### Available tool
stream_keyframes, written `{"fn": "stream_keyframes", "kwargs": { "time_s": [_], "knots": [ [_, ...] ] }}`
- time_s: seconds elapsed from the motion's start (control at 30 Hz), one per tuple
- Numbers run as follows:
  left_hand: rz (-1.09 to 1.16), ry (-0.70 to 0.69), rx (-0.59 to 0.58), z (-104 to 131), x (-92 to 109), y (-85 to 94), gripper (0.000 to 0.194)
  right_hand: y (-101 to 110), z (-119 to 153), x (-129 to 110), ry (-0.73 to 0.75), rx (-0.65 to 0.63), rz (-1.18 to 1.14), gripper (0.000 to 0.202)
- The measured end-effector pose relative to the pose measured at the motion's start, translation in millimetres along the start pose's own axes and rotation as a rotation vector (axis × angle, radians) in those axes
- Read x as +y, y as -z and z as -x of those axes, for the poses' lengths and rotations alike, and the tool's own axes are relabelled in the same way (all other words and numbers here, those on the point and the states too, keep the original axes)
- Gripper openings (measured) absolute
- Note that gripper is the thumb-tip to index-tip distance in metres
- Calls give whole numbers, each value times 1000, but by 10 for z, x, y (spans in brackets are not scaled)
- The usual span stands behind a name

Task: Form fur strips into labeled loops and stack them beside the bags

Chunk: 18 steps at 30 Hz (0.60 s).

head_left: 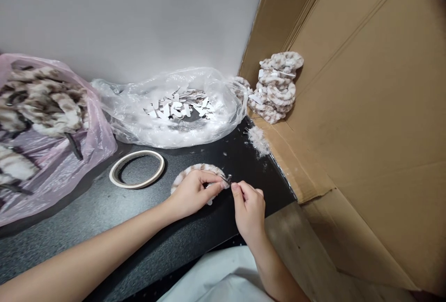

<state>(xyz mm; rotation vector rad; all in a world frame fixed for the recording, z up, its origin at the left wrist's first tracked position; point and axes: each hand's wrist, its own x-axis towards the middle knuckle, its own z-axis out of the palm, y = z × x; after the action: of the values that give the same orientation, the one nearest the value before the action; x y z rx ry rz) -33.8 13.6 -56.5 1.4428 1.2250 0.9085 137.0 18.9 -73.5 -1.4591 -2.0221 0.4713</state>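
A fluffy white-and-brown ring (186, 172), like a plush hair band, lies on the dark tabletop, partly covered by my left hand (195, 191). My left fingers are closed in a pinch at the ring's right side. A thin dark strip (226, 180) runs from there toward my right hand (248, 204), whose thumb and forefinger pinch its end. Small pale fluff clings around the strip. Under my left hand the tip of a white tag (209, 202) peeks out. How the strip joins the ring is hidden by my fingers.
A tape roll (137, 169) lies left of the ring. Behind it, a clear bag (132, 128) holds white tags. A pink bag (101, 141) at left contains fluffy pieces with dark strips. Stacked plush rings (277, 90) lean on the cardboard (362, 107); loose fluff (258, 140) lies nearby.
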Motion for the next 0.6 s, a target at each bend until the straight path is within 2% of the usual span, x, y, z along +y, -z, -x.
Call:
{"fn": "stream_keyframes", "kwargs": {
  "time_s": [0.23, 0.4, 0.5, 0.6],
  "knots": [
    [-61, -13, 70, -10, -9, 34, 27, 5, 12, 14, -10, -13, -26, 47],
    [-22, 64, 64, -4, -6, 53, 30, 42, 22, 83, -63, 9, -242, 42],
    [27, 105, 86, 14, -25, 56, 33, 279, -154, 368, -102, 92, -274, 34],
    [87, 103, 106, 27, -39, 55, 33, 642, -538, 885, -133, 248, -65, 36]
  ]
}}
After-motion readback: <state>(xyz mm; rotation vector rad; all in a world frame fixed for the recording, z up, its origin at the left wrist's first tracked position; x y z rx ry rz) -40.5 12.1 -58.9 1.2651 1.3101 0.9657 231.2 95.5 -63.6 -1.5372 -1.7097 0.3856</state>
